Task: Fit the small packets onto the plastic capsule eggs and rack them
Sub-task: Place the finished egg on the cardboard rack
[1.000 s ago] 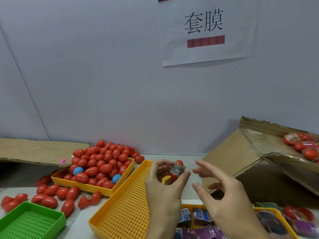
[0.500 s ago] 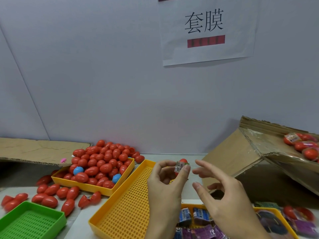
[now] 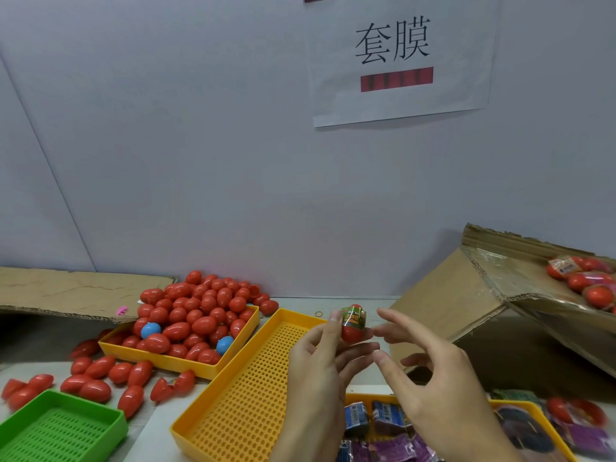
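ahead of you hangs a white paper sign with black characters and a red bar on the grey wall, a flat brown cardboard sheet lying far left on the tabletop.

Sleeved red egg in left hand over perforated yellow tray (right hand open beside)

Perforated yellow tray open; egg-heaped tray flanks it.
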`<action>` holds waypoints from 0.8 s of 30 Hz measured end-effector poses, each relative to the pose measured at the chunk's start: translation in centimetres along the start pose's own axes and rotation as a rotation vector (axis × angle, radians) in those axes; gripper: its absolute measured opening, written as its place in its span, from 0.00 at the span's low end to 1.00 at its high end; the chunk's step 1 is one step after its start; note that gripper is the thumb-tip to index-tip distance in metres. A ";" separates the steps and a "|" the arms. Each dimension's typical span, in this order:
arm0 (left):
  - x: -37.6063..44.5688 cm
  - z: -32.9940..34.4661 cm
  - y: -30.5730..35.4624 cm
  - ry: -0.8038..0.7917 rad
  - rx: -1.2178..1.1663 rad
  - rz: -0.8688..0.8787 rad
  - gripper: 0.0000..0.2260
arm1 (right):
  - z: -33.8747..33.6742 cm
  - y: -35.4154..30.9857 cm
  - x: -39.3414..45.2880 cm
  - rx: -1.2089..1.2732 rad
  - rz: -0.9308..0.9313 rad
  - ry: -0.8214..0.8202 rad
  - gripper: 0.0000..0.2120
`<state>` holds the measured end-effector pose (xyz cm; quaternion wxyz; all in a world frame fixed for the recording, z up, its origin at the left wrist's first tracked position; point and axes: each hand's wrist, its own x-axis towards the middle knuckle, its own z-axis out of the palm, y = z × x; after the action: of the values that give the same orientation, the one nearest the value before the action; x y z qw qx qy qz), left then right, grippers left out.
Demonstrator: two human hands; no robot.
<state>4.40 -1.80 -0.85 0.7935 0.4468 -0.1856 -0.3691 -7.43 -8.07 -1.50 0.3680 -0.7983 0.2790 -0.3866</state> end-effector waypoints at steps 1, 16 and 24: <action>0.0 0.0 0.0 0.001 0.013 -0.012 0.16 | 0.0 0.0 0.0 0.000 0.008 -0.003 0.23; 0.5 -1.4 0.5 0.180 -0.067 -0.065 0.10 | 0.2 0.7 0.0 -0.078 0.268 -0.124 0.21; 2.2 3.8 0.3 0.063 0.478 -0.166 0.12 | 1.0 0.7 0.2 0.012 0.356 -0.111 0.14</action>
<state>3.56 -5.49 1.32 0.6375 0.6468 -0.2056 -0.3646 -6.64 -8.22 -2.39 0.4503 -0.7540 0.3928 -0.2726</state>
